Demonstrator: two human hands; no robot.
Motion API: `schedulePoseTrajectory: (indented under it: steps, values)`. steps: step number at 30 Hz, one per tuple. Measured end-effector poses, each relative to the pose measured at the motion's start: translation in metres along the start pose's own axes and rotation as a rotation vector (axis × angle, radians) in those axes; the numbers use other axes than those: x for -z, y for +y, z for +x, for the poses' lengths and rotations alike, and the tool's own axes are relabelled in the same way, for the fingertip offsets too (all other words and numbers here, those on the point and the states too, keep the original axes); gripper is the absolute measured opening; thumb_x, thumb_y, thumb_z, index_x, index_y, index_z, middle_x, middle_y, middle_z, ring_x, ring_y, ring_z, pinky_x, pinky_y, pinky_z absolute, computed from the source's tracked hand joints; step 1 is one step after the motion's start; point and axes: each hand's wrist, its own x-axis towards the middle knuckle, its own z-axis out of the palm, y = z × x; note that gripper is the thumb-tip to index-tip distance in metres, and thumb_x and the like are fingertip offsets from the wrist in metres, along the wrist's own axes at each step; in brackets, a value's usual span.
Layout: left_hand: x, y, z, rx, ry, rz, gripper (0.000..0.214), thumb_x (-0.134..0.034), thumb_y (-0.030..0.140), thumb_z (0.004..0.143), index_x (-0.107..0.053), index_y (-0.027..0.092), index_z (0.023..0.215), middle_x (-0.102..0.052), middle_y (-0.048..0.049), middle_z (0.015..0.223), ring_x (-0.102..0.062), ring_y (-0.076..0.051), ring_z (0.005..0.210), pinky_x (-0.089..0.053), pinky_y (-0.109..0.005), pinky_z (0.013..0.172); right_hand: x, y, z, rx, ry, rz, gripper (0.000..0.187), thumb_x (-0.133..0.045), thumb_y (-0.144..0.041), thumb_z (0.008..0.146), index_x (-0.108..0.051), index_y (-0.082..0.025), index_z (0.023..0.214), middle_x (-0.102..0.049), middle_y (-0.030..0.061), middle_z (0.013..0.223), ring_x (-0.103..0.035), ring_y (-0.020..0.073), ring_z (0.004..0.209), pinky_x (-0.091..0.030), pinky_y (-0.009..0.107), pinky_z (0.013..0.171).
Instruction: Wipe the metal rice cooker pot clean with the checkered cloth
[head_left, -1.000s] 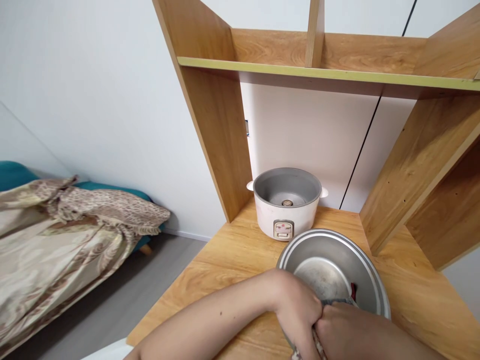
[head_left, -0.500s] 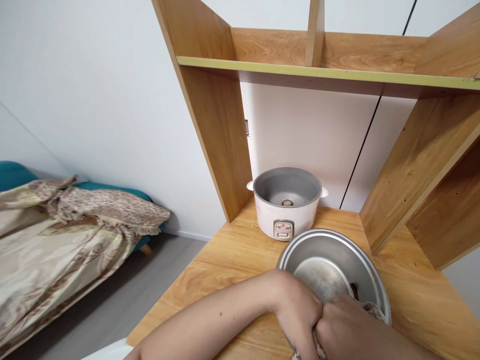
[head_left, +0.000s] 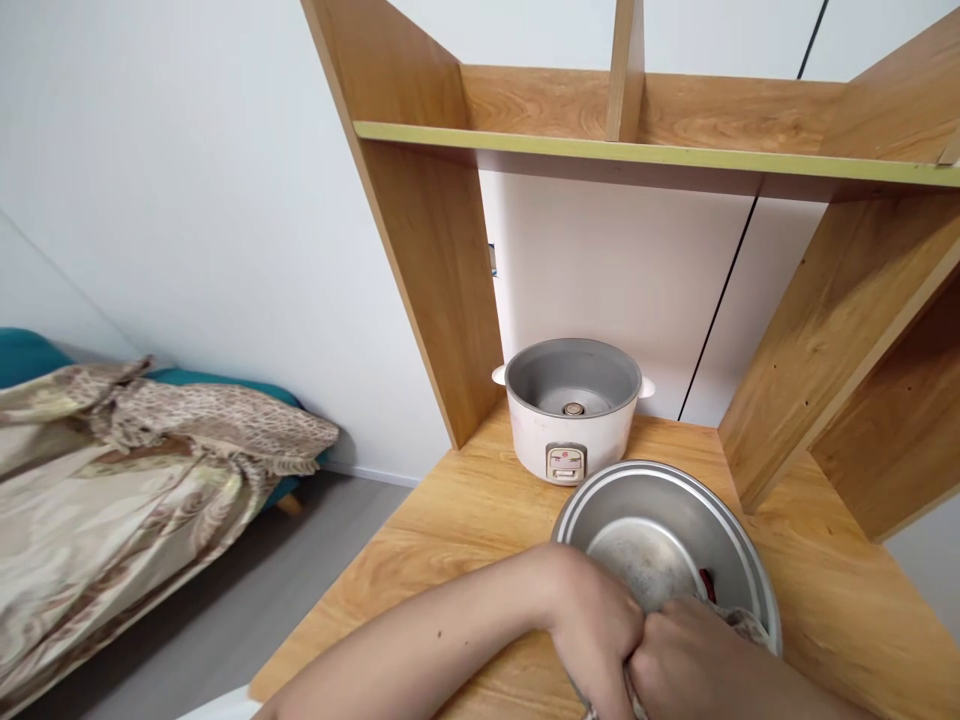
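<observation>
My left hand (head_left: 596,610) and my right hand (head_left: 675,650) are pressed together over the near side of a silver metal pot (head_left: 637,500). Both are closed on a patterned cloth (head_left: 636,706), most of which is hidden by my fingers. Another bit of patterned cloth (head_left: 746,628) shows beside my right hand, inside the pot's rim. A small dark red piece (head_left: 707,585) lies against the pot's inner wall, too small to name. Behind the pot stands a white rice cooker (head_left: 532,445), lidless, its grey inside and round central heating sensor visible.
The wooden desk (head_left: 420,520) bears both vessels. Upright boards (head_left: 435,280) flank the cooker, under a shelf (head_left: 660,155). Left, a teal bed or sofa with a patterned cover (head_left: 150,480) stands on the grey floor (head_left: 330,530). A white object (head_left: 221,708) shows at the lower edge.
The view has tilted up very slightly, so the scene sits a little lower. Both hands remain clasped on the cloth over the pot, with hardly any visible movement.
</observation>
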Motion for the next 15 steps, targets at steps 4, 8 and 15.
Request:
schedulePoseTrajectory:
  steps: [4, 8, 15]
  values:
    - [0.001, 0.003, -0.002, 0.034, 0.0, 0.002, 0.048, -0.098, 0.053, 0.059, -0.056, 0.03, 0.05, -0.056, 0.0048, 0.05, -0.061, -0.023, 0.059, -0.052, -0.036, 0.068, -0.006, 0.006, -0.003, -0.094, -0.021, 0.141, 0.037, -0.07, -0.055, 0.104, -0.088, -0.022, 0.104, -0.092, 0.0077, 0.107, -0.075, 0.0217, 0.076, -0.033, 0.035, 0.054]
    - [0.002, 0.005, -0.004, 0.059, -0.004, 0.009, 0.049, -0.098, 0.051, 0.058, -0.055, 0.031, 0.049, -0.054, 0.0052, 0.049, -0.06, -0.023, 0.058, -0.052, -0.036, 0.068, -0.013, 0.011, -0.003, -0.078, 0.004, 0.217, 0.038, -0.073, -0.058, 0.101, -0.088, -0.026, 0.111, -0.092, 0.0063, 0.111, -0.078, 0.0227, 0.081, -0.039, 0.033, 0.057]
    - [0.002, 0.005, -0.006, 0.021, 0.01, -0.012, 0.046, -0.097, 0.052, 0.058, -0.057, 0.031, 0.052, -0.058, 0.0049, 0.053, -0.064, -0.024, 0.064, -0.052, -0.036, 0.069, -0.011, 0.007, 0.003, 0.012, 0.061, 0.083, 0.058, -0.056, -0.069, 0.111, -0.078, -0.022, 0.085, -0.088, 0.0048, 0.09, -0.058, 0.0162, 0.061, -0.027, 0.038, 0.053]
